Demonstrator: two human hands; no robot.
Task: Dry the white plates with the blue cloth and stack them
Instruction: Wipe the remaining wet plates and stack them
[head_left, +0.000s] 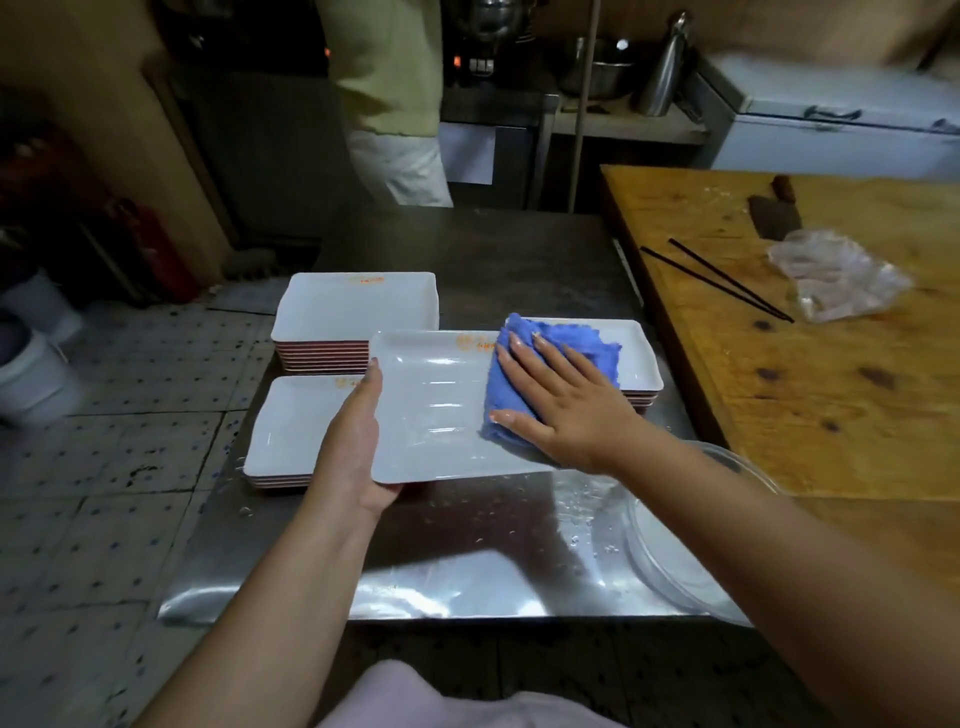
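1. Nearest, the steel bench (457, 566) is beaded with water, and a clear bowl (670, 551) sits at its right edge; keep the plate lifted off that wet patch so its underside stays dry
2. The left hand (358, 441) grips the near-left edge of the white plate (441, 405), thumb on top of the rim and fingers curled beneath, holding it above the bench; that grip looks firm enough, but the thumb spot will need a wipe as well
3. The right hand (561, 400) lies flat with straight, spread fingers, pressing the folded blue cloth (540, 364) onto the right half of the plate; the left half shows wet streaks, so the cloth should sweep across to it in overlapping passes and into the corners
4. Just behind, a short stack (291, 431) lies at left and another (641, 364) at right, partly hidden by the held plate; I cannot tell which is dried
5. Farthest, a taller stack (358, 312) is probably the finished pile; set the plate on it squarely, edges lined up
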